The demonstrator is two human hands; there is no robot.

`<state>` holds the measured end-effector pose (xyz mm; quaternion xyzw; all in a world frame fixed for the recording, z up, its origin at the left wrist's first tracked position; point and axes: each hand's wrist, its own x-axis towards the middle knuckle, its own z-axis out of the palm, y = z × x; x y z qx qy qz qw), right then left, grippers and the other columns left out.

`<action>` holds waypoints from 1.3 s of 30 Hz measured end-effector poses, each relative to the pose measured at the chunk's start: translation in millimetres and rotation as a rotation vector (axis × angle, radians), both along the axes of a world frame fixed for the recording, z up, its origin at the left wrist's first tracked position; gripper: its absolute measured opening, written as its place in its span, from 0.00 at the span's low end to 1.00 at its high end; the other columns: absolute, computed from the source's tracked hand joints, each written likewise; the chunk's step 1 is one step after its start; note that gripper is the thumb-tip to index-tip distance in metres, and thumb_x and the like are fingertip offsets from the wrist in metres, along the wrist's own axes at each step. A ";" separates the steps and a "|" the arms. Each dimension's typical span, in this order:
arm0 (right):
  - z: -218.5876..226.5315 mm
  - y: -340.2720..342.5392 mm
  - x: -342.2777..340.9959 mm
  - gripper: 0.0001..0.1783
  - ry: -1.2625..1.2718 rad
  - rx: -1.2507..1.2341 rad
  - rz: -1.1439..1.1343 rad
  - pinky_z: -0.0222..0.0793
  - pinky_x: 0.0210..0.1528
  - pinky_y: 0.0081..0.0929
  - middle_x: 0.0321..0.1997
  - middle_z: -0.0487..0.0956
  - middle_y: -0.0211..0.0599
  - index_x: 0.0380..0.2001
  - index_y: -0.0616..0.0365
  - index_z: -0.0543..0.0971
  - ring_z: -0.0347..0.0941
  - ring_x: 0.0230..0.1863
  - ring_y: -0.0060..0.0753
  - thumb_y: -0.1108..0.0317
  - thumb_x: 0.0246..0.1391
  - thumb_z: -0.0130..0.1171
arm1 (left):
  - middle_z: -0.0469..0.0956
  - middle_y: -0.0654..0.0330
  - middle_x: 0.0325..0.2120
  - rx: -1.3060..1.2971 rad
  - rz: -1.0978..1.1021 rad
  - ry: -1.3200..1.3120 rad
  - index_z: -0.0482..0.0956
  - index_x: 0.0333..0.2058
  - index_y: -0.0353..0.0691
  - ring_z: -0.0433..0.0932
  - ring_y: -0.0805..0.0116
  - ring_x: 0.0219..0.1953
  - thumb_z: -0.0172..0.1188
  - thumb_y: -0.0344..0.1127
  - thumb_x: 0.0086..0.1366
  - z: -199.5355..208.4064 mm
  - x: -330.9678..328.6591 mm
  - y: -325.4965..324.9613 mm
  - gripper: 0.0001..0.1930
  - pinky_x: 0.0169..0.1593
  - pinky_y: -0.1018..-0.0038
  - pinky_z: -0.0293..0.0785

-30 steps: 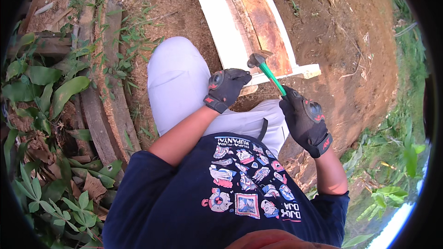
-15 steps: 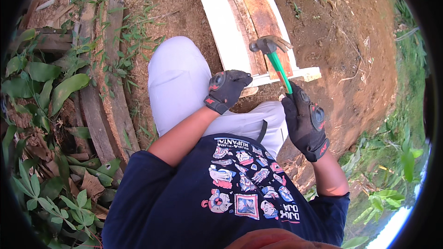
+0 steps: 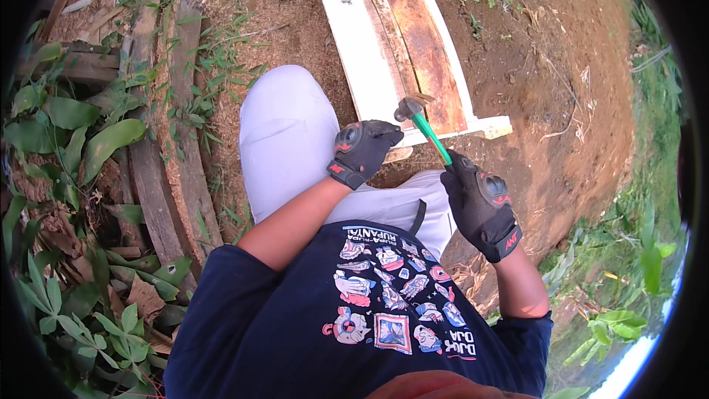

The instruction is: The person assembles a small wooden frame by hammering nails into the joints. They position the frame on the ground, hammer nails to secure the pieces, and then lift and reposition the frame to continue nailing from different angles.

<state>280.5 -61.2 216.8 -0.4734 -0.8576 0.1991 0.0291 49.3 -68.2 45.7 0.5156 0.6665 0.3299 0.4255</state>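
Observation:
My right hand (image 3: 481,203), in a black padded glove, is wrapped round the lower handle of a claw hammer (image 3: 431,136). The hammer has a green handle and a dark metal head, which is over the near end of a wooden assembly. Long brown planks (image 3: 425,44) lie between pale side boards, with a pale crosspiece (image 3: 480,128) across their near end. My left hand (image 3: 363,149), gloved alike, rests by the left end of that crosspiece with its fingertips pinched together. Whatever is between those fingers is hidden or too small to name.
Old weathered planks (image 3: 190,125) lie on the ground to the left, among leafy plants (image 3: 70,133). Bare brown soil (image 3: 569,103) slopes away on the right toward green grass. My bent knee (image 3: 284,114) in light trousers is close to the pale board (image 3: 347,22).
The hammer head has come down and slightly left, nearer the crosspiece and my left hand. My right hand has shifted a little toward me; my left hand has hardly moved.

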 end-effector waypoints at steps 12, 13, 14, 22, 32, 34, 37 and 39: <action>4.0 -10.5 -9.0 0.23 0.021 -0.009 -0.107 0.80 0.40 0.46 0.45 0.85 0.56 0.64 0.59 0.76 0.85 0.38 0.58 0.67 0.70 0.57 | 0.90 0.58 0.40 -0.029 0.008 -0.042 0.91 0.42 0.45 0.88 0.55 0.43 0.65 0.54 0.68 -4.2 -1.2 2.1 0.19 0.49 0.64 0.81; 15.8 -8.5 -13.9 0.23 0.145 0.038 -0.134 0.80 0.42 0.45 0.45 0.85 0.56 0.65 0.60 0.76 0.85 0.40 0.57 0.67 0.70 0.57 | 0.90 0.58 0.41 0.050 -0.043 0.039 0.91 0.42 0.45 0.88 0.56 0.43 0.65 0.54 0.68 -8.6 -3.8 1.9 0.19 0.49 0.64 0.81; 25.8 -9.0 -17.1 0.23 0.270 0.082 -0.171 0.80 0.43 0.45 0.46 0.85 0.56 0.65 0.61 0.76 0.85 0.41 0.56 0.67 0.70 0.56 | 0.89 0.58 0.42 0.127 -0.104 0.121 0.91 0.43 0.45 0.88 0.56 0.44 0.65 0.55 0.67 -12.2 -9.1 3.6 0.20 0.50 0.64 0.81; 1.4 -22.9 2.2 0.19 0.119 -0.046 -0.140 0.79 0.40 0.47 0.45 0.85 0.56 0.61 0.57 0.77 0.84 0.40 0.59 0.67 0.69 0.59 | 0.88 0.52 0.47 0.042 -0.155 0.235 0.88 0.52 0.42 0.88 0.58 0.46 0.63 0.52 0.69 70.0 -61.2 34.9 0.22 0.53 0.64 0.80; -1.1 -29.3 -15.0 0.23 -0.032 0.088 -0.035 0.79 0.40 0.49 0.43 0.87 0.52 0.65 0.58 0.76 0.84 0.39 0.56 0.69 0.69 0.58 | 0.85 0.53 0.51 0.054 -0.823 0.648 0.71 0.71 0.60 0.82 0.51 0.57 0.75 0.57 0.55 61.7 -82.7 129.5 0.45 0.59 0.56 0.78; -7.3 -29.3 -9.5 0.20 -0.204 -0.002 -0.020 0.79 0.40 0.48 0.44 0.86 0.53 0.62 0.58 0.77 0.84 0.40 0.56 0.67 0.69 0.58 | 0.85 0.50 0.50 0.013 -0.825 0.635 0.67 0.74 0.59 0.83 0.50 0.55 0.76 0.57 0.53 64.4 -77.7 123.4 0.49 0.58 0.56 0.78; 27.9 -23.0 -20.5 0.20 0.176 0.033 -0.172 0.79 0.42 0.47 0.46 0.85 0.56 0.61 0.60 0.78 0.84 0.41 0.58 0.66 0.69 0.58 | 0.85 0.48 0.50 -0.001 -0.820 0.703 0.65 0.74 0.56 0.84 0.49 0.55 0.76 0.62 0.51 64.2 -78.6 112.7 0.53 0.58 0.57 0.77; 56.0 -24.5 -21.8 0.21 0.264 0.074 -0.239 0.79 0.41 0.42 0.46 0.85 0.55 0.64 0.62 0.77 0.84 0.40 0.51 0.70 0.70 0.56 | 0.85 0.48 0.49 0.007 -0.831 0.746 0.65 0.74 0.55 0.84 0.49 0.54 0.75 0.65 0.51 71.9 -74.5 109.8 0.53 0.58 0.57 0.77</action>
